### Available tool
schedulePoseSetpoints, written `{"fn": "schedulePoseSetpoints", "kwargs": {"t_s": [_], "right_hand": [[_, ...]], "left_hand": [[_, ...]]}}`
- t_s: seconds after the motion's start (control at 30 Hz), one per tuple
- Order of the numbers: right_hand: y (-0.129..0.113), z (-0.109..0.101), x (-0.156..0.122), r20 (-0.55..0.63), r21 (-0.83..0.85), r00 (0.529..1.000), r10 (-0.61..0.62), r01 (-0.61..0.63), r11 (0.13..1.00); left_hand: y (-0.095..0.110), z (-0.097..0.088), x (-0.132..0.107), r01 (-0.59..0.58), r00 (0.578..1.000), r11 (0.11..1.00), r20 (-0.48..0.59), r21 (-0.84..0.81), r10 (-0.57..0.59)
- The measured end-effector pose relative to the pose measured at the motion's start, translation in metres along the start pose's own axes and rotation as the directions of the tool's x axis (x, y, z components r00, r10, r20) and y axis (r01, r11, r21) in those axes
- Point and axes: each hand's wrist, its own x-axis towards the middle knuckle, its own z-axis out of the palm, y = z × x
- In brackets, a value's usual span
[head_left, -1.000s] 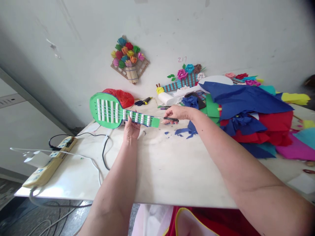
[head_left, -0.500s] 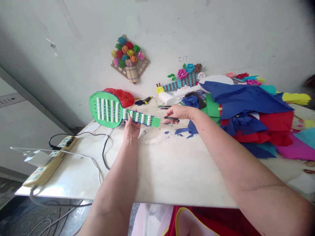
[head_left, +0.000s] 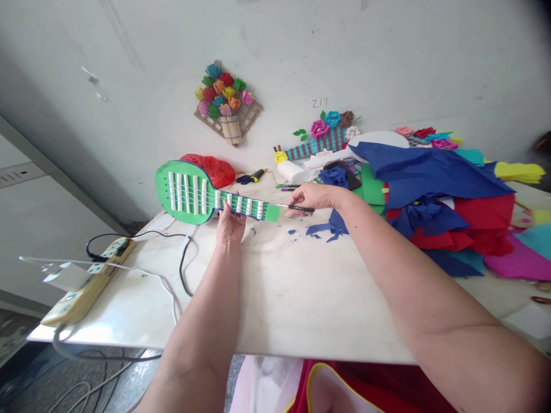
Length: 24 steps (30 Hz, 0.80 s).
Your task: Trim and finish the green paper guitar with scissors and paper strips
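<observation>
Only a slight nudge here: the right hand (head_left: 309, 198) edges rightward, gripping the black-handled tool (head_left: 306, 209), its thin tip by the narrow end of the green toy guitar (head_left: 190, 193). The left hand (head_left: 231, 227) clasps the neck, holding it over the counter (head_left: 301, 298). Too hard a push could tear that end; a loosened clasp might let it twist.

We've got an off-white wall (head_left: 387, 57) across the back, streaked upper left, with a small scuffed patch (head_left: 92, 79) there and a reddish handwritten mark (head_left: 319, 103) near the middle. Pale-topped table (head_left: 301, 310) against it. Grey-white panel (head_left: 26, 235) far left; door or cabinet, we can't tell. Floor (head_left: 135, 376) grey, speckled. Light glares on the table's near left corner.
</observation>
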Motion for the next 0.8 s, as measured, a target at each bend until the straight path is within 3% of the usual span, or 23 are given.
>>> {"fn": "schedulePoseSetpoints", "kwargs": {"t_s": [0.3,0.8], "right_hand": [[-0.0015,0.0025,-0.003,0.024,0.143,1.0,0.009,-0.012,0.99],[-0.0028,0.0,-0.0012,-0.004,-0.01,1.0,0.005,-0.005,1.0]], "left_hand": [[0.0008,0.0019,-0.0002,0.015,0.999,1.0,-0.029,-0.001,-0.015],[0.0004,0.0003,0.0001,0.011,1.0,1.0,-0.023,-0.009,-0.011]]}}
